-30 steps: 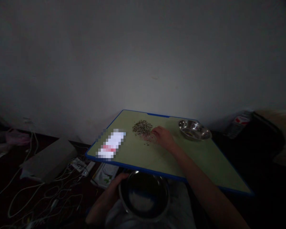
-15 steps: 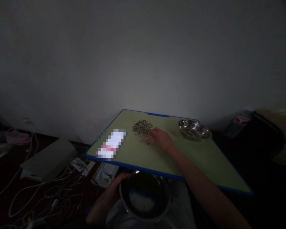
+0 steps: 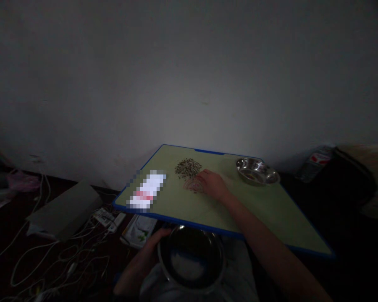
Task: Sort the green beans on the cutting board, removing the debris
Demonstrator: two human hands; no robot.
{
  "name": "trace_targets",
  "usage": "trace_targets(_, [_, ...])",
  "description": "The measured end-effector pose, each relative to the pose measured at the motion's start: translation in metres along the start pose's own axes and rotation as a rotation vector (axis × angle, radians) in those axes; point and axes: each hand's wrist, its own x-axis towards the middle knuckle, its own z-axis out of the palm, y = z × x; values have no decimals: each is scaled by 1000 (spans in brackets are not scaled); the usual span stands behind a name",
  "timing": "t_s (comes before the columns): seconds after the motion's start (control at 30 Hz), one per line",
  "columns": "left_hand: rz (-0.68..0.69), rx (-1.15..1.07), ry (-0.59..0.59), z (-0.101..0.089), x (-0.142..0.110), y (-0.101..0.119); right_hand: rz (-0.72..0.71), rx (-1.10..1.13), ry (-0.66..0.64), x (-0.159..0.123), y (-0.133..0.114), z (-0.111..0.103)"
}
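On the pale green tabletop (image 3: 239,218) with a blue rim lies a loose pile of small speckled grains (image 3: 188,167), too small to name. My right hand (image 3: 211,183) reaches over the table to the pile's near right side, fingers curled down together. Anything inside those fingers is hidden. Just left of the fingertips is a pinkish round patch (image 3: 192,185) with a few dark bits on it; I cannot tell whether it is a print. Below the table's near edge, my left hand (image 3: 156,243) grips the left rim of a metal bowl (image 3: 219,274) above my lap.
A shiny steel bowl (image 3: 257,172) stands at the table's right rear. A bright phone-like screen (image 3: 147,191), pixelated, lies at the left. Tangled cables (image 3: 72,256), a power strip (image 3: 115,222) and a grey box (image 3: 66,209) are on the floor. A bottle (image 3: 316,163) is at right.
My right hand has shifted very slightly, and a little more of the pinkish patch shows beside the fingertips. My left hand and the bowl look unmoved.
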Motion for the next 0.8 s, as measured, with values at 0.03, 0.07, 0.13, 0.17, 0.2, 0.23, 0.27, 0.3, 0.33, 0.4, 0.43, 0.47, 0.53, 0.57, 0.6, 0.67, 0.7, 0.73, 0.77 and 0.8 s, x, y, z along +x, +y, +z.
trace_targets(0.03, [-10,-1,-1,-1,0,0,-4,0,-9,-1,-1,-1])
trace_targets(0.07, [-27,-4,0,-1,1,-1,-12,3,-16,-1,-2,-1])
trace_targets(0.13, [-46,-21,15,-1,1,-1,-31,18,-25,-2,-3,-2])
trace_targets(0.17, [-51,-28,25,0,1,-1,-41,30,-26,-2,-3,-3])
trace_targets(0.2, [-53,-32,31,1,1,-1,-46,42,-25,-2,-4,-3])
trace_targets(0.23, [-62,-30,39,2,1,-1,-47,55,-21,-2,-4,-3])
trace_targets(0.27, [-68,-29,39,2,1,-1,-45,67,-13,-2,-4,-3])
trace_targets(0.3, [-76,-31,34,2,1,-1,-40,76,-1,-2,-4,-2])
trace_targets(0.33, [-77,-30,24,2,1,-1,-35,81,11,-1,-4,-2])
trace_targets(0.4, [-61,-29,16,1,1,-2,-10,79,40,0,-3,-1])
trace_targets(0.43, [-46,-26,15,0,1,-2,7,73,52,0,-3,0])
trace_targets(0.47, [-34,-20,10,0,0,-2,24,66,59,0,-3,0])
trace_targets(0.53, [-34,-27,-3,2,-2,-1,47,53,67,-1,-3,0])
trace_targets(0.57, [-47,-37,-11,4,-3,-1,48,48,66,-1,-3,-1])
trace_targets(0.6, [-57,-44,-14,5,-3,0,46,44,62,-1,-4,-1])
trace_targets(0.67, [-76,-48,7,8,-3,2,40,39,49,-1,-5,-1])
trace_targets(0.7, [-86,-44,16,9,-3,2,38,39,41,-1,-5,-1])
trace_targets(0.73, [-94,-43,20,9,-2,2,37,41,33,-1,-6,-1])
trace_targets(0.77, [-102,-45,17,9,-2,3,40,43,26,0,-6,-1])
trace_targets(0.8, [-102,-50,14,9,-2,3,44,47,23,0,-6,-1])
